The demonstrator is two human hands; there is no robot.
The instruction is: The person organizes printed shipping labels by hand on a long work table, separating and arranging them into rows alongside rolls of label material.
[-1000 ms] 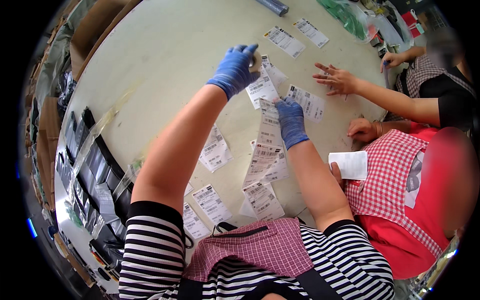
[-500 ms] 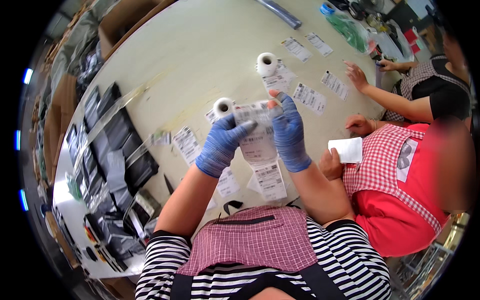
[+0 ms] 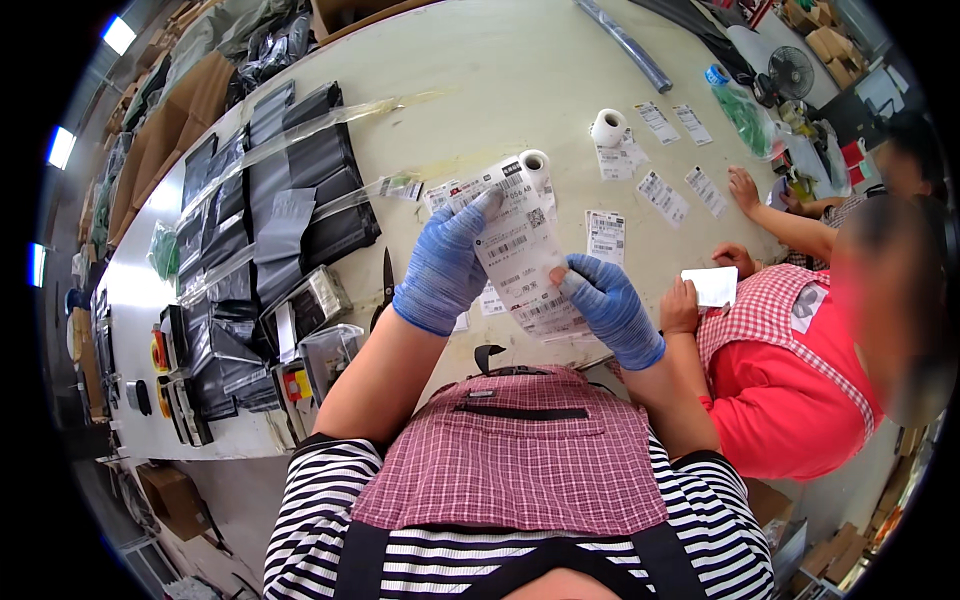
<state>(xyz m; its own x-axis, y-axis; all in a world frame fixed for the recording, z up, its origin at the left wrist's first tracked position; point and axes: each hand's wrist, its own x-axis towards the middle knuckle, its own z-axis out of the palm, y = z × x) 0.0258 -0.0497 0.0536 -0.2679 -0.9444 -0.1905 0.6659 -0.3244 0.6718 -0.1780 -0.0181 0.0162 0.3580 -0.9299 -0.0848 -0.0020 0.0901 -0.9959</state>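
My left hand, in a blue knit glove, is closed on the upper left edge of a strip of printed shipping labels. My right hand, gloved in blue with bare fingertips, pinches the strip's lower right side. Tilted, the strip hangs above the table, its lower end curling. Just behind its top stands a white label roll; whether the two are joined I cannot tell. Beyond the strip, a small stack of labels lies on the table. Black-handled scissors rest left of my left hand.
Black plastic mailer bags lie in piles on the left of the table. A second roll and loose labels are farther right. Beside me, a person in red holds a white paper pad; another person reaches in behind.
My right hand has gone from the strip's top down to its lower right side. The strip now slants, its printing plainer to see. The whole view has shifted, showing more of the left.
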